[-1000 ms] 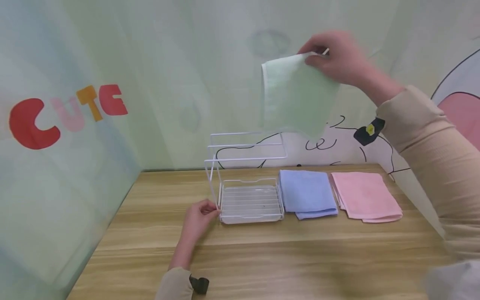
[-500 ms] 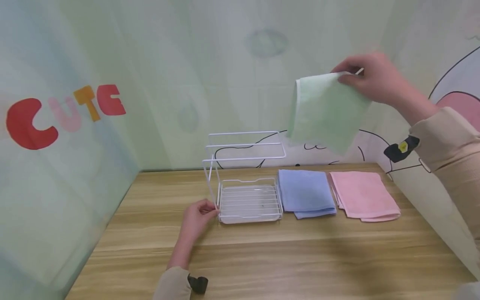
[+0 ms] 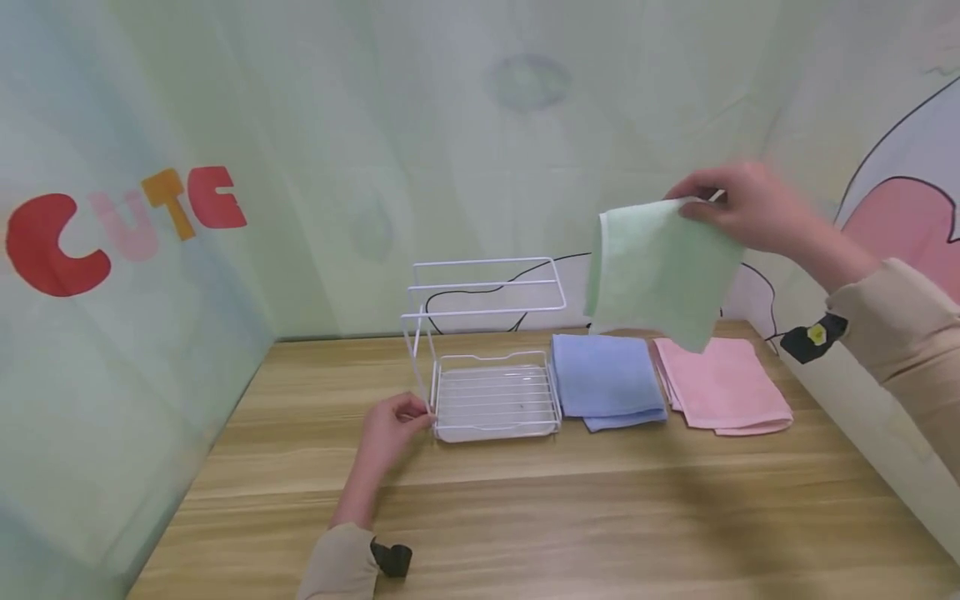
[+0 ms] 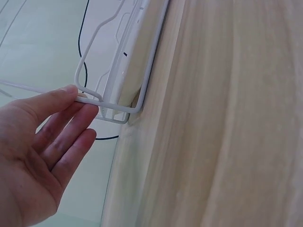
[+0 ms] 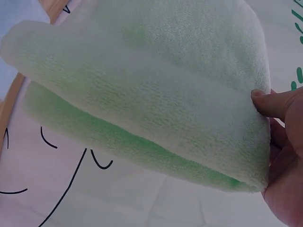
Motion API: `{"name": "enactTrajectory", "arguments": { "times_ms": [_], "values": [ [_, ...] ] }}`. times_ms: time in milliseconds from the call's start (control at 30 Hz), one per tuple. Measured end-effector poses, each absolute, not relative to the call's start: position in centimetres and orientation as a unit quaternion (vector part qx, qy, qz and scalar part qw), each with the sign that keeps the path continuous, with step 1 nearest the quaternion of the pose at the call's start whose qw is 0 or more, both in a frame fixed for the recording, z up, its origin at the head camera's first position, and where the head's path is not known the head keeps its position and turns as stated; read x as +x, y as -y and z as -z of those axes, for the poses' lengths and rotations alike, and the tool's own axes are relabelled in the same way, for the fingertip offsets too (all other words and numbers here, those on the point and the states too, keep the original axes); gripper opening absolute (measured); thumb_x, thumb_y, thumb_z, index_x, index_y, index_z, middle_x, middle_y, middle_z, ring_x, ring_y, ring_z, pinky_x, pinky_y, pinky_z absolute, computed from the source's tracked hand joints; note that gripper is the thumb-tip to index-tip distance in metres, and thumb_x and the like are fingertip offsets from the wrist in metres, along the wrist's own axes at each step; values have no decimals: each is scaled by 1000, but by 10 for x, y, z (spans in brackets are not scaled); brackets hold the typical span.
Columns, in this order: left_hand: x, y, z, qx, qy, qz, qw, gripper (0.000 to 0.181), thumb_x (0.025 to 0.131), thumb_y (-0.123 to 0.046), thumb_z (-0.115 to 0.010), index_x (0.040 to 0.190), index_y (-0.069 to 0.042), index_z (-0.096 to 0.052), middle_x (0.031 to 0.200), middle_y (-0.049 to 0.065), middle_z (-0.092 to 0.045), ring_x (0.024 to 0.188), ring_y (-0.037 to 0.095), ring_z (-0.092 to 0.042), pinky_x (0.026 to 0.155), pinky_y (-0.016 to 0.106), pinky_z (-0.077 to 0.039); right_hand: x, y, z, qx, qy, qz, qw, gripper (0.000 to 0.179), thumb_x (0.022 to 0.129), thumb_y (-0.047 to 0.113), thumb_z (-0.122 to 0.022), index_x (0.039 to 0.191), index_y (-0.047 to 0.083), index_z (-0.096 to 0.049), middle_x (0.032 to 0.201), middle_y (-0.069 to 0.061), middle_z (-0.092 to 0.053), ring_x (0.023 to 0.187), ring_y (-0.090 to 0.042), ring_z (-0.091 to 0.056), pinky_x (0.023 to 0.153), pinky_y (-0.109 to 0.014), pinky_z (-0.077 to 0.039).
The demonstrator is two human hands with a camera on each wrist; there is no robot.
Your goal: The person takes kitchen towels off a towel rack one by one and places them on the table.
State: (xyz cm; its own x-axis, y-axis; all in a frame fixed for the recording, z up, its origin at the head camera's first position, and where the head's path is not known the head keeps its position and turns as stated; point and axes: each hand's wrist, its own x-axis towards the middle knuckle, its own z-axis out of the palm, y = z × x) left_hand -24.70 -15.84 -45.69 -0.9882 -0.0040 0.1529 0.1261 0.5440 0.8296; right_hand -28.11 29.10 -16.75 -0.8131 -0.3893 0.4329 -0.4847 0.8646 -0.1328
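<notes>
My right hand (image 3: 750, 208) pinches the top edge of a folded pale green towel (image 3: 663, 271), which hangs in the air above the blue and pink towels. In the right wrist view the thumb lies on the fluffy green towel (image 5: 142, 90) with its folded layers hanging apart. My left hand (image 3: 390, 429) holds the lower left front corner of a white wire rack (image 3: 487, 311). Seen from the left wrist, thumb and fingertips of the left hand (image 4: 52, 137) pinch the rack's white wire (image 4: 118, 108).
A folded blue towel (image 3: 609, 379) lies right of the rack, and a folded pink towel (image 3: 723, 387) lies beyond it. A clear tray (image 3: 495, 400) sits in the rack's base. Behind the wooden table (image 3: 525, 525) hangs a printed curtain (image 3: 337, 167).
My right hand has carried the green towel to the right and then down, from above the rack to above the other towels. The left hand stays at the rack's corner.
</notes>
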Motion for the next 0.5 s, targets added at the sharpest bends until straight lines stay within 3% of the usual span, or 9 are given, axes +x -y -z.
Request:
{"name": "enactTrajectory", "arguments": {
  "times_ms": [500],
  "values": [
    [-253, 156, 454, -36, 877, 474, 74, 11, 81, -8, -78, 85, -4, -69, 89, 13, -76, 78, 16, -70, 76, 32, -60, -269, -294, 210, 248, 949, -127, 146, 23, 90, 2, -67, 109, 14, -74, 104, -4, -76, 86, -4, -62, 73, -17, -51]
  ]
}}
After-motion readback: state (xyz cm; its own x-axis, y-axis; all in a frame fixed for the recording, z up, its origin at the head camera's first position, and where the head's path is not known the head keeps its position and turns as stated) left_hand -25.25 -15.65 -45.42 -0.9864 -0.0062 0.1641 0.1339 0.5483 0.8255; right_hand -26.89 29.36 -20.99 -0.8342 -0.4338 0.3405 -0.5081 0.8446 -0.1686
